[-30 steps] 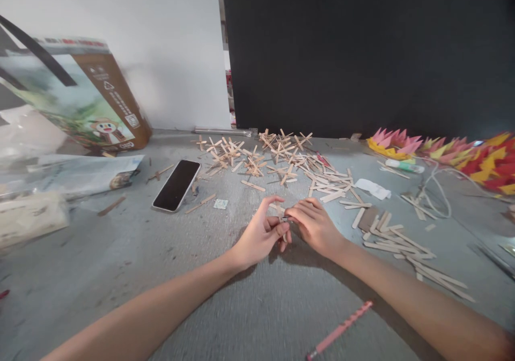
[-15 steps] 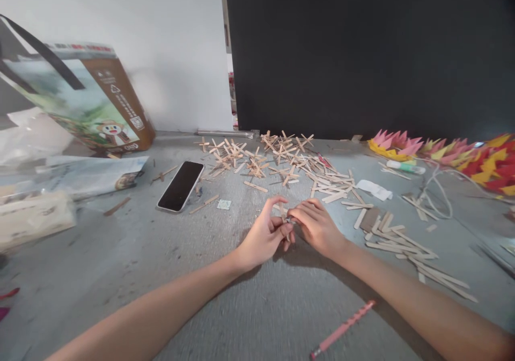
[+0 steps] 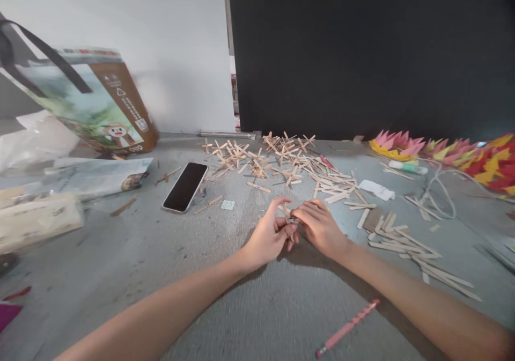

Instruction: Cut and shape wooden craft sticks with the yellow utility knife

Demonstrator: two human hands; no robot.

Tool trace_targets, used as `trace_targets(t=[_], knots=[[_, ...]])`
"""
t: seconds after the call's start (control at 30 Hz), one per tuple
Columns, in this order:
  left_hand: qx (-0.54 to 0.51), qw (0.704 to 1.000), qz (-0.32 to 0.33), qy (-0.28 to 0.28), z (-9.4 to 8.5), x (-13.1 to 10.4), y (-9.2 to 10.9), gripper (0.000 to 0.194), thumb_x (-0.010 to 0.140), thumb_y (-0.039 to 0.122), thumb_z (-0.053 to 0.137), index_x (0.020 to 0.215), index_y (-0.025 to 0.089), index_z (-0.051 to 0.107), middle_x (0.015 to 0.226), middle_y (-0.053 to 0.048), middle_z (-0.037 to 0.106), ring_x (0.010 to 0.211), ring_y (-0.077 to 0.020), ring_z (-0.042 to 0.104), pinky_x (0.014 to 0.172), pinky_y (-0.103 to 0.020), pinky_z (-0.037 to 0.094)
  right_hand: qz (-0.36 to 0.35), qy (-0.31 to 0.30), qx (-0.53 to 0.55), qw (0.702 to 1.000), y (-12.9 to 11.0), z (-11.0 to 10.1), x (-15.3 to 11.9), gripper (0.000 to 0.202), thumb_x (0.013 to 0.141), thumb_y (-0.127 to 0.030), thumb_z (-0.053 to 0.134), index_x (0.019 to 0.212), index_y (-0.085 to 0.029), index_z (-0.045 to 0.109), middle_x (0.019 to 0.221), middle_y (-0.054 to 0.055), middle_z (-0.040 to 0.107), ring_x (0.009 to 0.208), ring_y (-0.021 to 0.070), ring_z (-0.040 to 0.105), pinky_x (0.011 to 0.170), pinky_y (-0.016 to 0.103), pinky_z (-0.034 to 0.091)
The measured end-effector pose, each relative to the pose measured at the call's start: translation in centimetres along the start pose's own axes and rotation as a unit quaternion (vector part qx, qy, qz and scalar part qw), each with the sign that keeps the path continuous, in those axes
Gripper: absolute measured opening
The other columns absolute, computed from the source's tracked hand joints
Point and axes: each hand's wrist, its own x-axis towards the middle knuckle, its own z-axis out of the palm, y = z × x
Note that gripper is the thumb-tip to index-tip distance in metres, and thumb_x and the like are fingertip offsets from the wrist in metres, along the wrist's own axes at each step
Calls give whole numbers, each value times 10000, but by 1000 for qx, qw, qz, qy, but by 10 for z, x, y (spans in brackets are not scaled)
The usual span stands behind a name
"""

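Over the middle of the grey table, my left hand (image 3: 266, 238) is closed around a small wooden craft stick (image 3: 286, 211), which stands up between thumb and fingers. A second stick seems to cross it, but fingers cover most of that spot. My right hand (image 3: 319, 226) meets it from the right, its fingertips pinched on the crossing of the sticks. A small dark bit shows there, too small to name. Just beyond both hands lies a pile of crossed craft sticks (image 3: 257, 162). To the right, loose craft sticks (image 3: 402, 243) are scattered.
A phone (image 3: 185, 187) and a small paper square (image 3: 227, 205) lie left of the hands. A pink pencil (image 3: 348, 329) rests in front. At the right are a glue stick (image 3: 408, 167), a white cable (image 3: 432, 189) and folded paper flowers (image 3: 396, 145). A printed bag (image 3: 100, 103) stands back left.
The whole view has shifted slightly, so everything sits a little farther right. Both hands keep nearly the same hold on the craft sticks, with only slight finger movement.
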Motion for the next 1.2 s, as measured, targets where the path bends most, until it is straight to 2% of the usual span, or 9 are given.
trace_targets(t=[0.27, 0.47, 0.83, 1.07, 1.2], knots=[[-12, 1000, 19, -4, -1, -1, 1, 502, 975, 453, 641, 1314, 248, 332, 715, 49, 642, 518, -99, 582, 533, -209, 454, 12, 16, 11, 1000, 0, -1, 0, 174, 1045, -112, 456, 1107, -212, 583, 919, 42, 688, 873, 215, 608, 866, 387, 377], [-10, 1000, 16, -5, -1, -1, 0, 500, 977, 466, 634, 1311, 253, 330, 721, 49, 644, 518, -94, 571, 523, -198, 434, 11, 18, 10, 1000, 0, -3, 0, 170, 1061, -126, 441, 1103, -207, 585, 905, 40, 690, 867, 209, 612, 858, 382, 373], [-6, 999, 21, -25, -3, -1, -3, 499, 984, 463, 627, 1310, 255, 312, 722, 43, 641, 532, -93, 554, 539, -204, 431, 6, 26, 38, 999, -6, -1, 6, 126, 1050, -144, 486, 1007, -212, 583, 857, 24, 666, 805, 192, 592, 842, 359, 371], [-24, 999, 8, -30, -5, 0, -2, 529, 968, 479, 646, 1310, 255, 311, 694, 44, 652, 505, -92, 537, 519, -202, 417, -4, 0, 33, 999, -7, -6, 13, 158, 977, -65, 498, 938, -209, 551, 807, 21, 647, 740, 193, 565, 789, 350, 388], [-36, 999, 8, -29, -6, 1, 0, 509, 973, 451, 654, 1298, 252, 315, 700, 40, 657, 514, -93, 553, 527, -202, 427, -3, 22, 17, 1000, -7, -3, 11, 152, 963, -67, 509, 933, -210, 551, 778, 17, 629, 715, 194, 550, 757, 348, 387]])
